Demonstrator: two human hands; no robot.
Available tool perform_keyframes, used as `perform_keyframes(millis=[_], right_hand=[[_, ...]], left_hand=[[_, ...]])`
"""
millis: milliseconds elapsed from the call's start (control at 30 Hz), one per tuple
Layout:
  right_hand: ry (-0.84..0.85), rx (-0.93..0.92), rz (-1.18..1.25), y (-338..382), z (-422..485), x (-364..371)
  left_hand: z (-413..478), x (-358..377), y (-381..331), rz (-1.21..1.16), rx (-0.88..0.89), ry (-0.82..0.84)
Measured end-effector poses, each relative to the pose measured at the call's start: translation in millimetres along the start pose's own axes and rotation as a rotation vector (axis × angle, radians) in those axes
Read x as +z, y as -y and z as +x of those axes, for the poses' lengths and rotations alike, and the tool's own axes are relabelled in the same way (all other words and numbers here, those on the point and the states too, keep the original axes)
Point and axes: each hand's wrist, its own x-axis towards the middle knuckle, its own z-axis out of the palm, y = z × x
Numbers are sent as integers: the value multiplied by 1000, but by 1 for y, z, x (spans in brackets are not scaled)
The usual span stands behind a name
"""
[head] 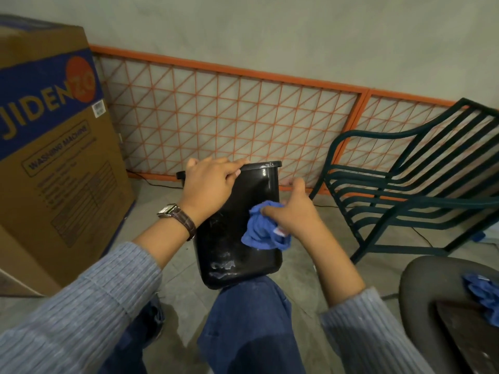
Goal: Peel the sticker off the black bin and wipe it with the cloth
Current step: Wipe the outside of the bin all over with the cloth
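A glossy black bin rests tilted on my right knee, its open rim pointing away from me. My left hand grips the bin's rim at the top. A bunched blue cloth is pressed against the bin's right side by my right hand, which is closed around it. Whitish smears of residue show on the lower part of the bin's side. No whole sticker is visible on the bin.
A large brown and blue washing machine carton stands at the left. An orange metal grille leans on the wall ahead. A dark green slatted chair is at the right. Another blue cloth lies on a dark seat at lower right.
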Motion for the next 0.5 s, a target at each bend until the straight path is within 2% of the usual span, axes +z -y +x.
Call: perform_keyframes(millis=[67, 133, 200, 267, 367, 500], right_hand=[[-280, -95, 235, 2, -2, 19], [-442, -256, 362, -2, -11, 38], [-398, -437, 285, -16, -23, 57], [-310, -556, -7, -39, -31, 74], [-316, -614, -352, -74, -26, 88], [-335, -611, -273, -77, -14, 86]], left_hand=[[0, -1, 0, 8, -7, 2], [0, -1, 2, 10, -15, 4], [-1, -2, 4, 5, -18, 7], [-2, -4, 5, 10, -12, 4], [1, -6, 8, 21, 22, 23], [6, -9, 15, -10, 65, 73]])
